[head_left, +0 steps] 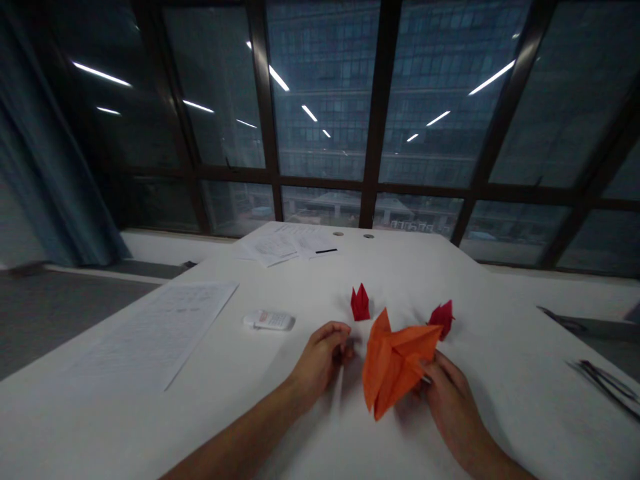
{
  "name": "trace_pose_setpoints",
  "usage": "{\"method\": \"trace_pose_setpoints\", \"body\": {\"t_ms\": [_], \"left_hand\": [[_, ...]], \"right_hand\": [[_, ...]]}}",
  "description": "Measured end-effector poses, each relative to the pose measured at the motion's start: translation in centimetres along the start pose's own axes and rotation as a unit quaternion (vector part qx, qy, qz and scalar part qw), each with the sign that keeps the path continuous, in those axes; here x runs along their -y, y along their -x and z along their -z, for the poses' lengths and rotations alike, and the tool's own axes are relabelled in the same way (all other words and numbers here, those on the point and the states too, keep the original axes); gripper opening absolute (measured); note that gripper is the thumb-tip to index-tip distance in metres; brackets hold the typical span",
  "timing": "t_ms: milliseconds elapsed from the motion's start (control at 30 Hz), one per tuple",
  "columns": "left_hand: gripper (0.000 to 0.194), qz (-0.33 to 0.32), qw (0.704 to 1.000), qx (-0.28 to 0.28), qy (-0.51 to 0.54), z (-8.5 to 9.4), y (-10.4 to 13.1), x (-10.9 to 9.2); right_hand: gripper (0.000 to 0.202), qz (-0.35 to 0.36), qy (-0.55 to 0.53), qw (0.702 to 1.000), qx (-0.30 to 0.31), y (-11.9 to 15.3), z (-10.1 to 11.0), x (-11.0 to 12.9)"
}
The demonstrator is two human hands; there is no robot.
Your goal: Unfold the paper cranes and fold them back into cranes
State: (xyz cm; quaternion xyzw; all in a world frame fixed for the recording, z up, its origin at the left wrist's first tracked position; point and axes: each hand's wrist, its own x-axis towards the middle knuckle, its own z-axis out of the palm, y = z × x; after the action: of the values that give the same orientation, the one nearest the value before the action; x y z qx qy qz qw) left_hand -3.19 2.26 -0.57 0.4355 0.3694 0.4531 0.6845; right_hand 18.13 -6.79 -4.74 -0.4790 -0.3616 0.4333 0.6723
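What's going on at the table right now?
A person is folding orange paper on a white table. The right hand holds the partly folded sheet from below; the left hand rests just beside it, not touching. Two small red folded pieces stand behind. Printed sheets and a small white packet lie to the left.

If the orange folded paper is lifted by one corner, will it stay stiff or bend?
The orange folded paper would probably flex a little, since it is thin sheet, though its visible creases should stiffen it. It looks very light: the right hand props it up at one edge. A push would likely slide it on the smooth white table.
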Motion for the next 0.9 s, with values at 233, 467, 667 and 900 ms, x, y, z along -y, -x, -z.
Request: {"method": "trace_pose_setpoints", "body": {"t_ms": [233, 467, 667, 900], "left_hand": [[0.057, -0.338, 0.848, 0.092, -0.398, -2.0, 5.0, -1.9], [0.069, -0.302, 0.794, 0.1, -0.518, -3.2, 6.1, 0.9], [0.07, -0.262, 0.807, 0.056, -0.527, -2.0, 4.4, 1.6], [0.053, -0.28, 0.799, 0.049, -0.53, -1.7, 3.8, 0.7]], "right_hand": [[0.027, 0.016, 0.028, 0.999, -0.011, -0.3, -0.1, -0.1], [0.029, 0.033, 0.054, 0.997, 0.032, -0.1, -0.1, -0.3], [0.034, 0.035, 0.111, 0.987, 0.108, 0.5, -0.4, 0.0], [0.039, 0.036, 0.152, 0.979, 0.128, -0.1, 0.2, -0.5]]}}
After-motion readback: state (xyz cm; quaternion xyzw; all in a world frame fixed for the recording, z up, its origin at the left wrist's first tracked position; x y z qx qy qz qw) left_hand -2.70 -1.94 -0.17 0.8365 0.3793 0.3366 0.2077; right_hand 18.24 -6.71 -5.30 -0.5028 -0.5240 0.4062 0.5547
